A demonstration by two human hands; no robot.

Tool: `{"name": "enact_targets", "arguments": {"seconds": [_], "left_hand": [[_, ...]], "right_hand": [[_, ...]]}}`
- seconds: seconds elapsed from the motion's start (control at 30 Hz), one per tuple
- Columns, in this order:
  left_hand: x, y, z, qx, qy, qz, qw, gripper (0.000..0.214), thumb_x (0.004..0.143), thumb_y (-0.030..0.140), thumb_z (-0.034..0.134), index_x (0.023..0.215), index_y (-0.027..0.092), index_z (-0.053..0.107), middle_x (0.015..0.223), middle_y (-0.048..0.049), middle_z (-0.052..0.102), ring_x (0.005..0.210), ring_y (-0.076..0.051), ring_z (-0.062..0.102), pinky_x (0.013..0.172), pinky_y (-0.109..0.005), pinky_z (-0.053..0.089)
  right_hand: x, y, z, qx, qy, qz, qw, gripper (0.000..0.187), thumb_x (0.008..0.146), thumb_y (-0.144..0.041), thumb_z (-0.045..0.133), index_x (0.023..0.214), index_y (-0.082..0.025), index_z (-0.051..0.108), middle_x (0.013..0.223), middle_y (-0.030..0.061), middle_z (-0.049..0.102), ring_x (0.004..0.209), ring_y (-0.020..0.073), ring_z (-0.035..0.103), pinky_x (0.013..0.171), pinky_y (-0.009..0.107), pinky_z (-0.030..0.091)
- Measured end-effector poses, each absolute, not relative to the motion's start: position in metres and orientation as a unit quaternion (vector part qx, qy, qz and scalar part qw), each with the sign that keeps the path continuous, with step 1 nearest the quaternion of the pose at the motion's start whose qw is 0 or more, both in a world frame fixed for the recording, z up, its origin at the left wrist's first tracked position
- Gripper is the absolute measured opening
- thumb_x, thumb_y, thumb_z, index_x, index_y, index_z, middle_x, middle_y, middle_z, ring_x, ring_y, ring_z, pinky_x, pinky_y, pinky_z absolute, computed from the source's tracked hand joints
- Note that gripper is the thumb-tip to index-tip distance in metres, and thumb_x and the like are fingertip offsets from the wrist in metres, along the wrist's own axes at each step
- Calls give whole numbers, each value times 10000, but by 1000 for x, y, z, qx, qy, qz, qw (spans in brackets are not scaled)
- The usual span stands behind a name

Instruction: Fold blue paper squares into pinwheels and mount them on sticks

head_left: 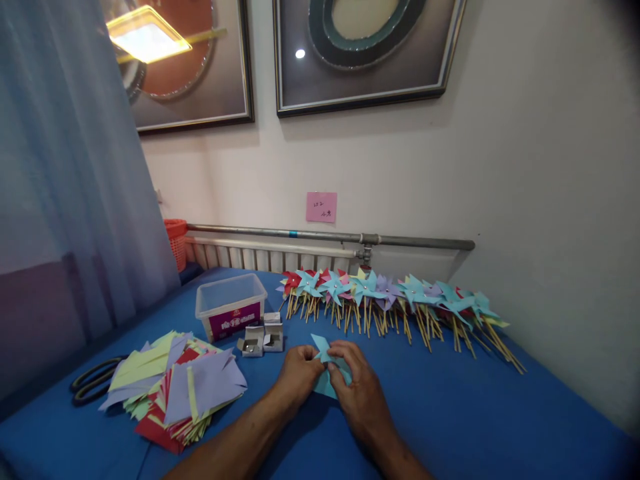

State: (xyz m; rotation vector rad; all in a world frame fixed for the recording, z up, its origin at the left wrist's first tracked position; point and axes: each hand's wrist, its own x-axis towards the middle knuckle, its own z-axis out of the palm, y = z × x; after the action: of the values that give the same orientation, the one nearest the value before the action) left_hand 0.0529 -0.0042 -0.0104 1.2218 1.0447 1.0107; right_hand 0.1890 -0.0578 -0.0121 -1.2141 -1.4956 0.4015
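A light blue piece of paper (326, 385), partly folded toward its middle, is held just above the blue table cover. My left hand (299, 375) pinches its left side between thumb and fingers. On the other side, my right hand (356, 383) grips the same paper, thumb and forefinger near the centre. One pointed corner sticks up between the two hands. The fingers hide much of the folds. Beyond my hands, two small open boxes (253, 341) stand side by side, with small shiny pieces in one of them.
Several finished paper pinwheels on sticks (367, 287) lie in a row along the back right. A pile of cut coloured paper (200, 387) is at left, beside black-handled scissors (95, 381). A clear plastic tub (231, 303) stands behind. A pipe (425, 242) runs along the wall.
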Motion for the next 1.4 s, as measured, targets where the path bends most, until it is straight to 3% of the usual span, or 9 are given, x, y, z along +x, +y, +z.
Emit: {"name": "enact_targets", "arguments": {"seconds": [0.13, 0.23, 0.33, 0.43, 0.53, 0.87, 1.4], "left_hand": [[50, -6, -8, 586, 442, 440, 518, 316, 637, 350, 769, 546, 193, 511, 494, 62, 441, 513, -89, 363, 520, -239, 249], [48, -10, -7, 636, 436, 430, 469, 238, 708, 315, 700, 575, 187, 549, 522, 48, 476, 536, -102, 394, 536, -244, 259], [47, -11, -7, 660, 442, 407, 452, 183, 717, 277, 660, 592, 190, 559, 530, 43, 482, 543, -111, 401, 537, -248, 270], [47, -8, -8, 654, 436, 397, 474, 209, 710, 302, 661, 587, 198, 528, 531, 49, 459, 540, -107, 381, 528, -247, 264], [46, -7, -9, 640, 421, 397, 506, 278, 702, 377, 685, 588, 204, 501, 537, 54, 446, 527, -96, 357, 516, -244, 258], [46, -9, -8, 622, 390, 377, 565, 424, 648, 522, 791, 617, 196, 522, 535, 52, 467, 500, -85, 367, 502, -240, 269], [47, -4, -15, 597, 404, 373, 584, 390, 591, 471, 800, 611, 185, 535, 516, 53, 489, 488, -76, 360, 503, -240, 250]], "right_hand": [[189, -58, -10, -503, -624, 207, 562, 196, 909, -414, 634, 943, -267, 758, 1151, 85, 741, 1116, 287, 666, 960, 376, 508], [191, -55, -9, -517, -574, 261, 578, 349, 910, -564, 608, 836, -245, 730, 862, 53, 746, 832, 251, 669, 753, 329, 518], [194, -49, -9, -523, -535, 290, 598, 361, 818, -587, 698, 715, -241, 676, 720, 27, 698, 742, 236, 636, 719, 326, 505], [198, -44, -11, -527, -508, 302, 610, 286, 718, -499, 792, 757, -236, 688, 786, 41, 728, 808, 253, 666, 768, 348, 524], [200, -41, -13, -530, -491, 341, 601, 334, 664, -448, 818, 896, -223, 736, 865, 55, 751, 834, 256, 685, 739, 347, 536], [209, -45, -3, -497, -535, 403, 551, 199, 694, -337, 773, 834, -200, 741, 767, 15, 709, 717, 181, 623, 665, 288, 485], [218, -47, 5, -516, -611, 371, 472, 215, 732, -226, 671, 945, -211, 695, 854, 13, 691, 737, 166, 598, 676, 284, 447]]}}
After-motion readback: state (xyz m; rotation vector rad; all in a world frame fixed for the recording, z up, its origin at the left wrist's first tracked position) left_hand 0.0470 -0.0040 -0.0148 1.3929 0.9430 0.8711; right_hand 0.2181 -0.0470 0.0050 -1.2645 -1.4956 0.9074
